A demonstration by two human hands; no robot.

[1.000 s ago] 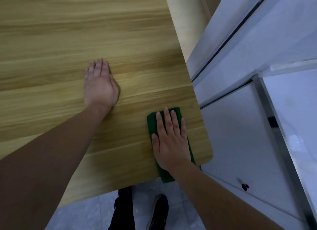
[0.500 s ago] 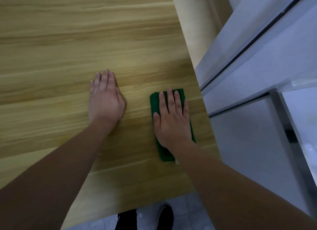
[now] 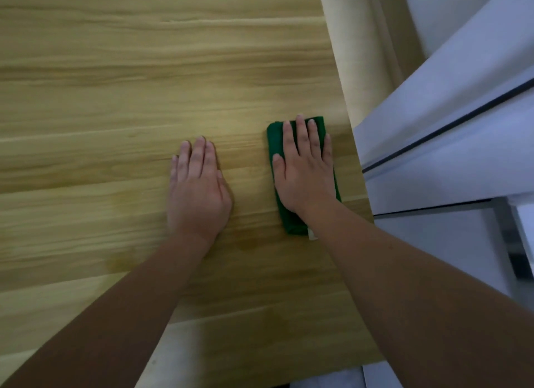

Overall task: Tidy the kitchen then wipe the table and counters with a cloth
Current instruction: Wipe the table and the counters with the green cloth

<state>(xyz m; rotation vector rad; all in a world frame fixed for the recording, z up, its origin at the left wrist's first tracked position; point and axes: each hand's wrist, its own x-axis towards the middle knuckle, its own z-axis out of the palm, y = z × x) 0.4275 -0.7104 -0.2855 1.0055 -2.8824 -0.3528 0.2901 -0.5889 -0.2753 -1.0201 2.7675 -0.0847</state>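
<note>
Green folded cloth (image 3: 300, 225) lies flat under the right hand (image 3: 306, 176), long axis running away from the person, right by the wooden bench's (image 3: 115, 98) right edge. That grip is flat, fingers straight, pressing down. Left hand (image 3: 196, 191) rests flat just left, bracing. White cabinet fronts (image 3: 450, 145) stand beyond the edge.

A home kitchen: wooden table (image 3: 144, 98) beside white cabinets (image 3: 448, 156)
</note>
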